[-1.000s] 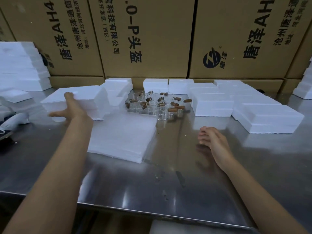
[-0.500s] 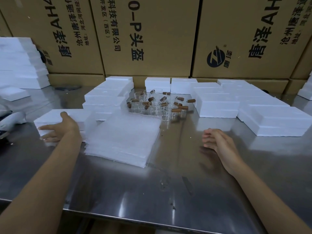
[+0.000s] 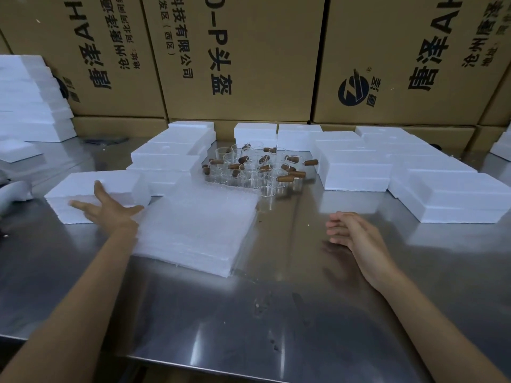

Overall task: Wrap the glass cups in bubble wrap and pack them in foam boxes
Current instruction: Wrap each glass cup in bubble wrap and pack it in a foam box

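My left hand (image 3: 110, 210) is resting spread open against a white rectangular foam box (image 3: 95, 193); my right hand (image 3: 352, 233), grip empty, is hovering above the steel desk (image 3: 276, 313). Clear wooden-handled glass cups (image 3: 257, 168) are clustering behind the white bubble-wrap stack (image 3: 199, 228).

A shiny steel worktop (image 3: 276, 313) fills the near part and reflects pale light in soft patches. Behind its far edge stands a wall of big brown cardboard cartons (image 3: 249, 56), stacked close together, with dark printed characters and a round logo (image 3: 354, 91).

Steel table (image 3: 276, 322); printed cardboard cartons (image 3: 243, 56) stacked behind; grey object (image 3: 12, 193) at left edge.
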